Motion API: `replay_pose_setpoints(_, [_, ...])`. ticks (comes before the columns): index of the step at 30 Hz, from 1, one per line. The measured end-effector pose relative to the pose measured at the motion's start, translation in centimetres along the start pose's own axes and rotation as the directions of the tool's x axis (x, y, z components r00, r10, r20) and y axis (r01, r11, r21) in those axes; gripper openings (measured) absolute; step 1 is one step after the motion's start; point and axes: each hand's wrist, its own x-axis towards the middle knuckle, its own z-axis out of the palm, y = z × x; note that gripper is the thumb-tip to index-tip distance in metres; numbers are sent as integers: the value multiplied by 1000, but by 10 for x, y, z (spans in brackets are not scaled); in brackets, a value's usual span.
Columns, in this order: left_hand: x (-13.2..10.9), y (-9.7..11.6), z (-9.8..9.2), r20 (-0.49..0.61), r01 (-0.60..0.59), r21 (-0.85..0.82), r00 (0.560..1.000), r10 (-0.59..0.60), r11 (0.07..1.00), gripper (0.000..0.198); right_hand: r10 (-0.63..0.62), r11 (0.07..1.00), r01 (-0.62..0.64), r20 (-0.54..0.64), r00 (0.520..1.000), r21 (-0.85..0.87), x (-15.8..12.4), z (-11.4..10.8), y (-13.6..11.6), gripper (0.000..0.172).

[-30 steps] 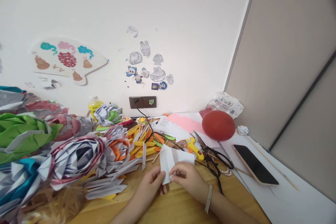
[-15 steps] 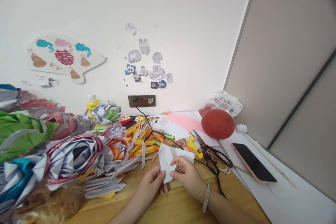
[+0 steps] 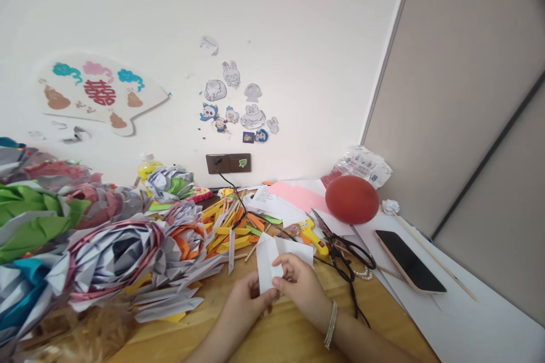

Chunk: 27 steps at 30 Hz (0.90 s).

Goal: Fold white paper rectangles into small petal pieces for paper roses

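Observation:
A folded white sheet of paper (image 3: pixel 266 261) is held low in the middle of the view, with a crease running along it. My left hand (image 3: pixel 251 298) pinches its lower edge, thumb on top. My right hand (image 3: pixel 298 281), a beaded bracelet at its wrist, grips the sheet's right side with thumb and bent fingers. The two hands meet near the paper's bottom corner. Beyond the right hand, another white paper (image 3: pixel 300 250) lies on the wooden table (image 3: pixel 293 334).
Folded paper flowers (image 3: pixel 114 255) pile up at the left. Yellow and orange strips (image 3: pixel 230 238) lie behind the hands. To the right are a yellow glue gun (image 3: pixel 314 238), black scissors (image 3: pixel 347 249), a red balloon (image 3: pixel 352 199), and a phone (image 3: pixel 411 261). A black cable runs across the table.
My left thumb has slid down and right along the paper's lower edge, closer to my right thumb. The view has shifted slightly.

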Motion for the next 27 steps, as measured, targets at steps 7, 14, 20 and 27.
replay_pose_setpoints(7, [-1, 3, -1, -8, 16, 11, 1000, -16, 1000, 23, 11, 998, -13, 32, 999, 63, 1, 3, 2, 22])
replay_pose_setpoints(14, [2, -5, -2, -81, -25, -43, 996, 21, 999, 23, -63, 995, 64, 14, 998, -74, -1, -1, 2, 19])
replay_pose_setpoints(20, [6, -7, -9, -294, -139, -1, 947, 132, 990, 16, -140, 950, 165, 110, 984, -264, -8, 2, -4, 18])
replay_pose_setpoints(27, [-3, -3, -15, -208, -285, 290, 913, 351, 913, 26, -504, 580, 437, 118, 855, -688, -16, -8, -33, 15])
